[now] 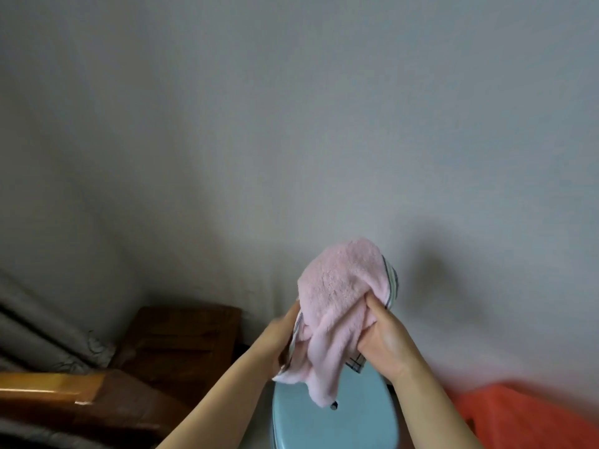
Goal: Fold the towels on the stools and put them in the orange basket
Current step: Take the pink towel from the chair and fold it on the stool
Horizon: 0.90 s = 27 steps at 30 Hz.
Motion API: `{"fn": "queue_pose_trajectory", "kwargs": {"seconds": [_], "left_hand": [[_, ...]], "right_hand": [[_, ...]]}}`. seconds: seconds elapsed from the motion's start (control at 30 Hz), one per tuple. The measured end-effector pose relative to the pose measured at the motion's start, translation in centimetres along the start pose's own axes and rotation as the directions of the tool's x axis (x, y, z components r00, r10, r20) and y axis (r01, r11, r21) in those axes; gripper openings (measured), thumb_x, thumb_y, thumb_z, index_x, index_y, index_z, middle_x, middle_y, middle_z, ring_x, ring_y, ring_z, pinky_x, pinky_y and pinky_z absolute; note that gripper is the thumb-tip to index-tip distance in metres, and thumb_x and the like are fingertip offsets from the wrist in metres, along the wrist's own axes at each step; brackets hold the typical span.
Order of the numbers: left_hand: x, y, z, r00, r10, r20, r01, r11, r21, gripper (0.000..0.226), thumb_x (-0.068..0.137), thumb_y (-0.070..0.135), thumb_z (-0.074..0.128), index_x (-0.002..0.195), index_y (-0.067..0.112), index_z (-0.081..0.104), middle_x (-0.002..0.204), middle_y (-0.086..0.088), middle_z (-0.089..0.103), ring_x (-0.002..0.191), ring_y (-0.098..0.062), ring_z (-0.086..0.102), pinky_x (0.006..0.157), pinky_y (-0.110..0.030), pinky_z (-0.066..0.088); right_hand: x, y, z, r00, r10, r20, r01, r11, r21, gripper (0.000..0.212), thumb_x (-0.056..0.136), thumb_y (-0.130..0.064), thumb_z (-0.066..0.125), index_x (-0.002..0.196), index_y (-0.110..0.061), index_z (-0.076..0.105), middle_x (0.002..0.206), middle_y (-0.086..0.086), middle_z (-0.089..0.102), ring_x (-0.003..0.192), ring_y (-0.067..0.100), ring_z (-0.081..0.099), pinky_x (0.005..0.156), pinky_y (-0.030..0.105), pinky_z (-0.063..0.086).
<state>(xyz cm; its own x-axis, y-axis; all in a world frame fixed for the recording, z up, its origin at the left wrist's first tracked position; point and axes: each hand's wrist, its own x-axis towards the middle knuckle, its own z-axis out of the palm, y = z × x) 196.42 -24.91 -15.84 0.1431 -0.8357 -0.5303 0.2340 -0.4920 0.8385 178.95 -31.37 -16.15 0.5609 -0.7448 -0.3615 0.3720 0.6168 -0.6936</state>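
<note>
A pink towel (340, 299) with a grey checked edge hangs bunched in the air above a light blue stool (337, 416). My right hand (385, 338) grips the towel's right side, fingers curled into the cloth. My left hand (282, 332) holds the towel's left edge, its fingers partly hidden behind the fabric. The towel's lowest corner dangles just over the stool seat. The orange basket (525, 416) shows at the bottom right, blurred and cut off by the frame.
A dark wooden stool or small table (181, 341) stands to the left against the grey wall. A wooden bed rail (52, 387) and grey bedding (39, 332) fill the lower left corner.
</note>
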Motion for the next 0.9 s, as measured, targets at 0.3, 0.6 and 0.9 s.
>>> {"fn": "queue_pose_trajectory", "kwargs": {"seconds": [0.3, 0.6, 0.9], "left_hand": [[-0.2, 1.7, 0.1, 0.993, 0.047, 0.113, -0.037, 0.996, -0.086, 0.026, 0.092, 0.017, 0.057, 0.103, -0.005, 0.067, 0.106, -0.026, 0.068, 0.092, -0.030, 0.067, 0.087, -0.038, 0.052], [0.9, 5.2, -0.4, 0.998, 0.060, 0.001, -0.053, 0.883, -0.466, 0.023, 0.096, 0.027, 0.046, 0.101, 0.011, 0.062, 0.097, -0.014, 0.061, 0.104, -0.026, 0.054, 0.099, -0.040, 0.040], [0.0, 11.9, 1.7, 0.921, 0.252, 0.296, -0.083, 0.871, -0.484, 0.014, 0.067, 0.015, 0.048, 0.071, 0.010, 0.060, 0.067, -0.007, 0.058, 0.065, -0.020, 0.057, 0.069, -0.030, 0.046]], "right_hand": [[-1.5, -2.4, -0.4, 0.962, -0.217, -0.164, 0.164, 0.944, -0.286, 0.022, 0.093, -0.020, 0.054, 0.097, -0.005, 0.070, 0.094, 0.011, 0.075, 0.091, 0.020, 0.070, 0.082, 0.031, 0.052], [-2.7, -2.1, -3.6, 1.000, 0.021, -0.002, -0.021, 0.991, 0.134, 0.085, 0.020, -0.045, 0.094, 0.087, 0.003, 0.076, 0.097, 0.027, 0.070, 0.086, 0.032, 0.071, 0.068, 0.038, 0.059], [0.2, 4.6, -4.5, 0.863, 0.491, -0.119, -0.473, 0.867, 0.155, 0.062, 0.093, -0.053, 0.043, 0.125, -0.002, 0.060, 0.124, 0.025, 0.061, 0.107, 0.044, 0.062, 0.092, 0.059, 0.047]]}}
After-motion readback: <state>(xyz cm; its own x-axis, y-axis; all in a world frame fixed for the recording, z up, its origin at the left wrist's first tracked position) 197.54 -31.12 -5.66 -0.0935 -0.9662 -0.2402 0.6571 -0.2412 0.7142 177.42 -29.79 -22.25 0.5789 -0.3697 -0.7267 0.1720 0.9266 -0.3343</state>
